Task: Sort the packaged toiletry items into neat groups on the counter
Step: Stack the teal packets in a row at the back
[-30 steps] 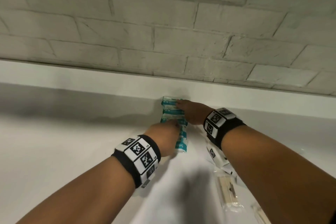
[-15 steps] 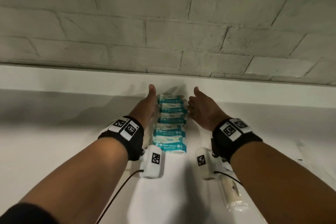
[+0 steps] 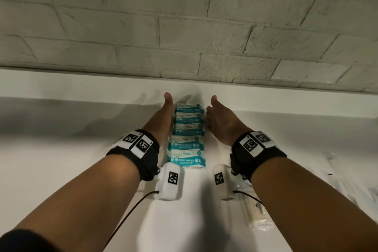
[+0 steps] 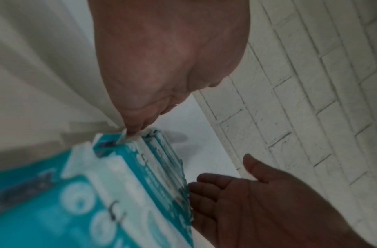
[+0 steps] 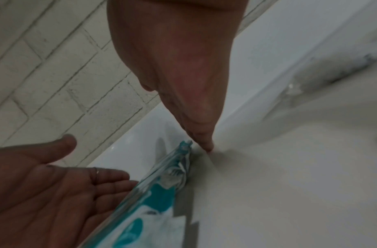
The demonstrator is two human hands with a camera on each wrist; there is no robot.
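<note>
Where flat hands flank them, teal-and-white wipe packs (overlapping) form one row.

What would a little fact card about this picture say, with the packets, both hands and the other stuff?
packets: teal and white mini wipes packs, overlapping in one straight row on the white counter, running back to the wall
left hand: open, flat along the row's left side
right hand: open, fingers at the row's right side
other stuff: clear-wrapped pale item near the right forearm, apart from the row
behind: painted brick wall
</note>
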